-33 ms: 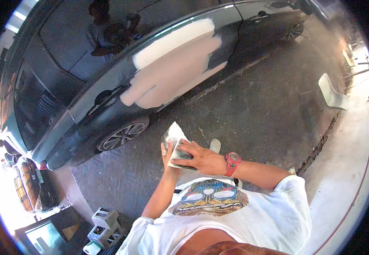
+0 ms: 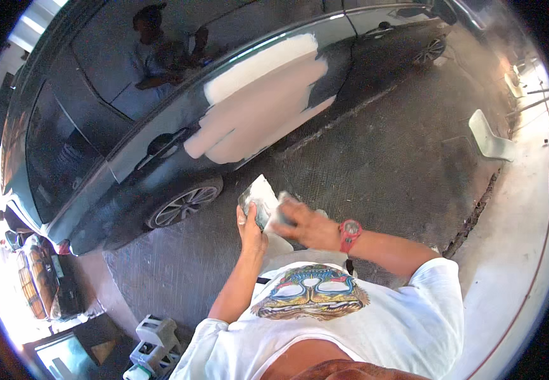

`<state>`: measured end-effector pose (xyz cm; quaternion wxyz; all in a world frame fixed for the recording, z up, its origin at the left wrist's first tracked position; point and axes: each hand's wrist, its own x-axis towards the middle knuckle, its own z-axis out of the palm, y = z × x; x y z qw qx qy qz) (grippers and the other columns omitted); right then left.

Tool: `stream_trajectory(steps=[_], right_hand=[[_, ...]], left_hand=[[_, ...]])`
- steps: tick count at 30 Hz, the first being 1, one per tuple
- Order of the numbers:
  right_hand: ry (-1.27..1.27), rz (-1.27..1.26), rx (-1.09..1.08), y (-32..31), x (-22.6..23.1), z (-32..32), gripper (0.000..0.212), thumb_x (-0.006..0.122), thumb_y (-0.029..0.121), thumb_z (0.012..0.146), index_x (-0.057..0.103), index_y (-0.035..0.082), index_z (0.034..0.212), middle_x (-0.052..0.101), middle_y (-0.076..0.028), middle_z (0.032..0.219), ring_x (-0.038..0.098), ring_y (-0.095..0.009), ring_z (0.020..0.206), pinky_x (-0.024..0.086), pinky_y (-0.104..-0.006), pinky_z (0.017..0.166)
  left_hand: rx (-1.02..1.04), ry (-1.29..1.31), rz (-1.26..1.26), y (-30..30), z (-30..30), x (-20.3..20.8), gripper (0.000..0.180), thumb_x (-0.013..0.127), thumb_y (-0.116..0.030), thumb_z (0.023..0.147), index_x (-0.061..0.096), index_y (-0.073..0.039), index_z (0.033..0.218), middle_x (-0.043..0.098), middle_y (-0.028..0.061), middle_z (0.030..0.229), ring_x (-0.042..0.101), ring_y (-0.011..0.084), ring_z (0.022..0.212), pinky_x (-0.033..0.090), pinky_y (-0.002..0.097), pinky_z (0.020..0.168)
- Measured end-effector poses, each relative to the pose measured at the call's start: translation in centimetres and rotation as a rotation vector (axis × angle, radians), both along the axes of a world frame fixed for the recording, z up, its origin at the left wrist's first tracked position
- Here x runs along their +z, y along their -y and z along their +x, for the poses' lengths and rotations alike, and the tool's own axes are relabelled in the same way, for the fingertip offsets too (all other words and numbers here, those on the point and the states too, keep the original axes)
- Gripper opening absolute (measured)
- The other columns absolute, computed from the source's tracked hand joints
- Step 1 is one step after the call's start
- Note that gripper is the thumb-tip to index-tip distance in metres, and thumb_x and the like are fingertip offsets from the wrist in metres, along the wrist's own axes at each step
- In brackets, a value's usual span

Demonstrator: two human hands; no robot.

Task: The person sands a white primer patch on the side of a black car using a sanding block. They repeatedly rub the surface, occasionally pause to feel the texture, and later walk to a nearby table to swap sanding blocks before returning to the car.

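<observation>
My left hand is closed on a white-and-grey sheet, thin like paper and darkly smudged in places, gripping it with the thumb on top. Close beside it on the right is my right hand, its fingers smeared by motion. A pale edge shows at those fingertips; I cannot tell whether they grip it or only brush it. A red wristwatch is on my right wrist. Beyond my hands stands a dark car, its side bearing a broad beige and off-white patch with uneven edges.
The car's near wheel lies just ahead and left of my hands. Dark ridged flooring spreads around me. A pale chair stands to the right by a white wall. Grey blocks and a plaid bundle sit at lower left.
My right hand has slid off the sheet toward the right and blurred. More of the sheet's face now shows above my left hand, which keeps its hold.
</observation>
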<state>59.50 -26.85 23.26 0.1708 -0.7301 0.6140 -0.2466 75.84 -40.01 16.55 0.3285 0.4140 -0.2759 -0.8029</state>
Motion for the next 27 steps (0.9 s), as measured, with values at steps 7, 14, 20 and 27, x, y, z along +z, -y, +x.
stream_trajectory(steps=[7, 14, 20, 27], right_hand=[[0.430, 0.183, -0.568, 0.9, 4.2, 6.6, 0.058, 0.060, 0.005, 0.095, 0.040, 0.007, 0.149, 0.045, -0.021, 0.144, 0.058, -0.038, 0.124, 0.049, -0.0465, 0.105], [1.782, 0.043, -0.829, -1.0, 1.0, 18.0, 0.041, 0.065, 0.006, 0.095, 0.059, 0.005, 0.135, 0.070, -0.002, 0.114, 0.065, -0.020, 0.111, 0.050, -0.0368, 0.101], [1.174, 0.126, -0.868, -6.8, 6.2, 19.4, 0.035, 0.067, 0.014, 0.096, 0.063, 0.005, 0.129, 0.072, -0.004, 0.110, 0.065, -0.012, 0.100, 0.053, -0.0324, 0.092], [1.142, 0.196, -0.905, -14.4, 0.4, 26.3, 0.053, 0.077, 0.020, 0.092, 0.054, 0.001, 0.136, 0.065, -0.007, 0.124, 0.064, -0.016, 0.111, 0.051, -0.0333, 0.099]], left_hand=[[-0.315, 0.086, -0.086, 2.5, 5.2, 3.2, 0.043, 0.060, -0.018, 0.104, 0.046, -0.006, 0.142, 0.059, 0.0096, 0.135, 0.059, 0.0213, 0.123, 0.048, 0.0388, 0.105], [-0.203, 0.256, -0.392, 3.7, 11.8, 5.3, 0.065, 0.059, -0.023, 0.105, 0.027, 0.000, 0.156, 0.048, 0.0178, 0.148, 0.049, 0.0238, 0.133, 0.038, 0.0376, 0.112], [-0.591, 0.039, -0.063, 4.4, 17.3, 6.8, 0.068, 0.064, -0.018, 0.103, 0.028, 0.000, 0.158, 0.056, 0.0155, 0.142, 0.057, 0.0222, 0.126, 0.047, 0.0369, 0.106], [-0.549, -0.125, 0.062, -0.9, 20.6, 7.6, 0.062, 0.072, -0.018, 0.098, 0.039, -0.007, 0.149, 0.061, 0.0113, 0.133, 0.063, 0.0212, 0.118, 0.054, 0.0364, 0.100]])
